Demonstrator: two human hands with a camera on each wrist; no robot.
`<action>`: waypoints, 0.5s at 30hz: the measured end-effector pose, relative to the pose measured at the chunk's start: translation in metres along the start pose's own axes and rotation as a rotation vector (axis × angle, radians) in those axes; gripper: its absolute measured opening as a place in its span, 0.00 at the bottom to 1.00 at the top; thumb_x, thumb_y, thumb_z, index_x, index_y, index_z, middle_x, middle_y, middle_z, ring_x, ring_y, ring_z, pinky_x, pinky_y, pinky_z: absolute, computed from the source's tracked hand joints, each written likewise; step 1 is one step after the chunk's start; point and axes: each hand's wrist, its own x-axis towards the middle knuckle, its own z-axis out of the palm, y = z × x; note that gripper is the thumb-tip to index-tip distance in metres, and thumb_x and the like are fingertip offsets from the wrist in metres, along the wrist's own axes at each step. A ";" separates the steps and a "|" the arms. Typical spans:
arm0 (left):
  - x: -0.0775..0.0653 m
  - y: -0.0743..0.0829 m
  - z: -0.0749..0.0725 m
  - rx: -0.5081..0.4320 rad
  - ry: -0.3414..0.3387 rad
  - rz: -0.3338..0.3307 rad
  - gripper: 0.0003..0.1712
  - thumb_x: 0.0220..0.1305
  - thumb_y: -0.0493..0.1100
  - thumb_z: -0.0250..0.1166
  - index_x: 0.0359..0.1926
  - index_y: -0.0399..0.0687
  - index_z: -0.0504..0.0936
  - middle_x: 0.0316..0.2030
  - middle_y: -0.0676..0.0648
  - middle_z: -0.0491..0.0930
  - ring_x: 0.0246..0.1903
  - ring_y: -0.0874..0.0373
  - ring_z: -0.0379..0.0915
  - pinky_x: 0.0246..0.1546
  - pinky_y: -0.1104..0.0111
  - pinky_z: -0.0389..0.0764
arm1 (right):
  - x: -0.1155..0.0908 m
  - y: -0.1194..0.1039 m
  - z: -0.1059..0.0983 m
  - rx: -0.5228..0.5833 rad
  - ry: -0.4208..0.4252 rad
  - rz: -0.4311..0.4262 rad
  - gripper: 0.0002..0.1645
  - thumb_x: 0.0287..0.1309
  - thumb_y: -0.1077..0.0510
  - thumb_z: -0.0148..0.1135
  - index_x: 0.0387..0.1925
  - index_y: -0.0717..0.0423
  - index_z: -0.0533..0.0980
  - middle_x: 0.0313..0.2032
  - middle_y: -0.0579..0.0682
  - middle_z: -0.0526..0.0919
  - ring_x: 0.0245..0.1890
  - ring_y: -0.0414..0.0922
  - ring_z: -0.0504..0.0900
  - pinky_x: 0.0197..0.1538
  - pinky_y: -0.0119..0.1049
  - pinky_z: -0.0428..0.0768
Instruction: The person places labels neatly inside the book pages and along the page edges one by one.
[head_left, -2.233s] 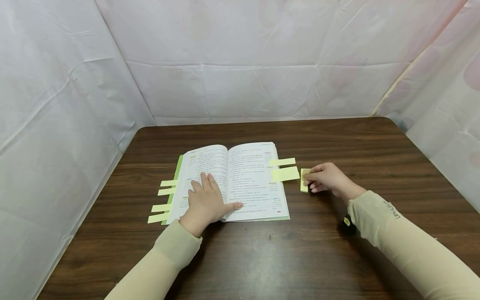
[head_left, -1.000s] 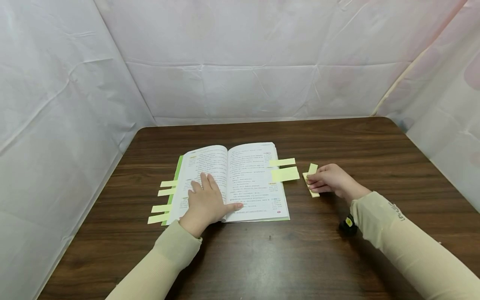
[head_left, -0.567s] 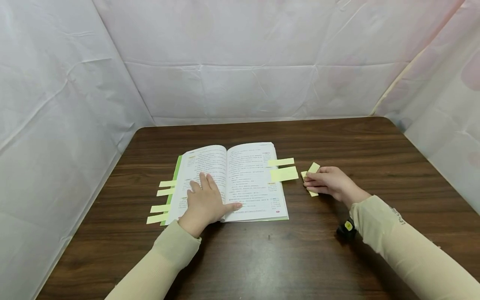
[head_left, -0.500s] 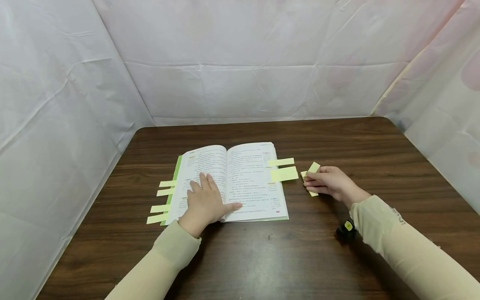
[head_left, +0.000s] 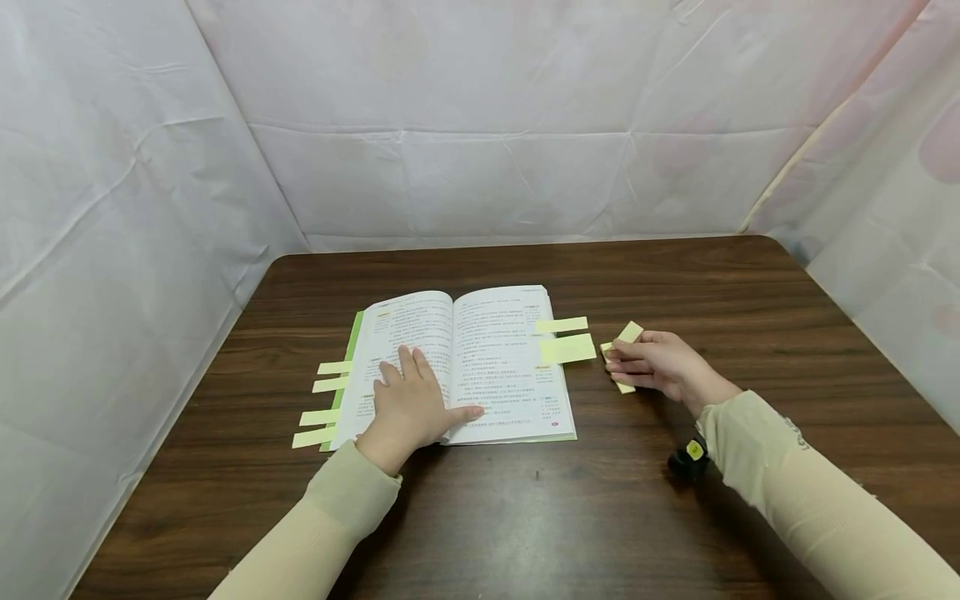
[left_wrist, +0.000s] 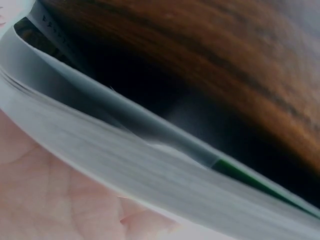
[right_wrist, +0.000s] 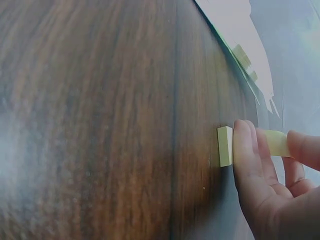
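Note:
An open book (head_left: 502, 387) with a green cover lies on the table. My left hand (head_left: 411, 404) rests flat across its left page and the spine, fingers spread and thumb reaching the right page. The left wrist view shows that palm (left_wrist: 60, 195) against the book's page edges (left_wrist: 165, 165). Right of the book, my right hand (head_left: 667, 368) pinches a narrow yellow sticky note (head_left: 631, 332). Its fingers also touch a pad of sticky notes (head_left: 626, 388), partly hidden under them. From the right wrist, the note (right_wrist: 275, 143) curves between thumb and fingers, beside the thick pad (right_wrist: 226, 146).
Two sticky notes (head_left: 568, 348) stick out from the book's right edge. Several more (head_left: 315, 437) stick out on the left. A black device with a yellow mark (head_left: 688, 458) sits below my right wrist. White sheeting (head_left: 480, 183) stands behind the dark wooden table (head_left: 480, 517).
Over the last two seconds, one sticky note has lifted and turned away from the pad in my right hand. The pad has tilted and shifted slightly right. My left hand stays put.

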 end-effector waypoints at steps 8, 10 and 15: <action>0.001 -0.001 0.000 0.005 -0.003 0.003 0.77 0.48 0.85 0.55 0.74 0.23 0.46 0.74 0.24 0.47 0.69 0.22 0.51 0.64 0.39 0.64 | 0.000 0.000 0.000 0.006 0.002 0.013 0.12 0.73 0.59 0.51 0.51 0.64 0.67 0.36 0.43 0.87 0.37 0.38 0.87 0.47 0.35 0.84; 0.001 -0.001 0.001 0.004 -0.005 0.003 0.77 0.49 0.85 0.55 0.74 0.23 0.46 0.74 0.24 0.47 0.69 0.22 0.51 0.64 0.38 0.64 | 0.000 0.000 0.000 0.005 0.001 0.015 0.12 0.73 0.59 0.51 0.51 0.64 0.67 0.36 0.43 0.87 0.37 0.38 0.87 0.47 0.35 0.84; 0.001 -0.001 0.001 0.001 -0.004 0.003 0.77 0.49 0.85 0.55 0.74 0.23 0.46 0.74 0.23 0.46 0.69 0.22 0.51 0.64 0.38 0.64 | 0.001 0.000 0.000 0.001 -0.004 0.004 0.12 0.73 0.59 0.51 0.51 0.64 0.67 0.36 0.43 0.87 0.37 0.38 0.87 0.47 0.34 0.84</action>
